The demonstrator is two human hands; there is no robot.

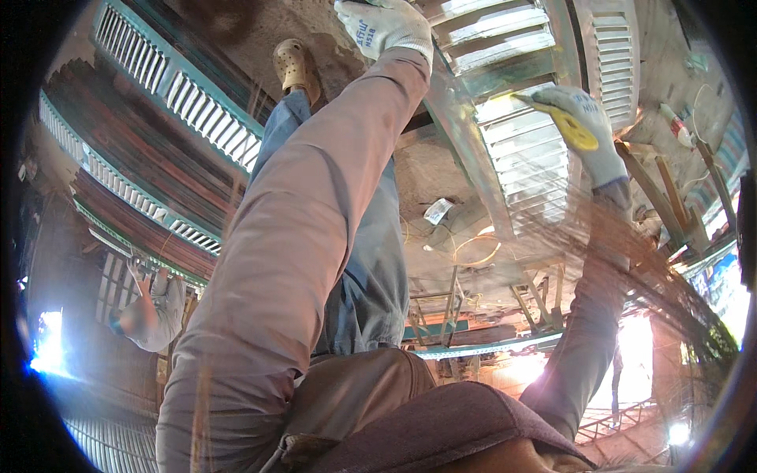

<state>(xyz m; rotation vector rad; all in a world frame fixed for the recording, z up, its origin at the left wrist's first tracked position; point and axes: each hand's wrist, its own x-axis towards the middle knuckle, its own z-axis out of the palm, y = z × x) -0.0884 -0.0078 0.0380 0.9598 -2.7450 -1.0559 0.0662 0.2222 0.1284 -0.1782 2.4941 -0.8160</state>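
At far left, a co-worker in pale grey clothing (162,315) appears beyond two long, curved-looking louvred shutters with turquoise frames (189,102) and ribbed pale slats. A tan, perforated moulded clog (292,67) rests on rough brown ground. At upper centre, the left hand in a white knitted glove (386,30) is cut by the picture's edge; its finger position cannot be told. A crumpled white scrap (438,210) lies below. Right of centre, a louvred panel of parallel whitish slats in a worn green frame (527,150) lies beneath the right hand, likewise gloved (574,110), whose fingers press together on a flat, round-ended yellow piece (579,132). At far right stand rough, straight-edged timber pieces (658,185).
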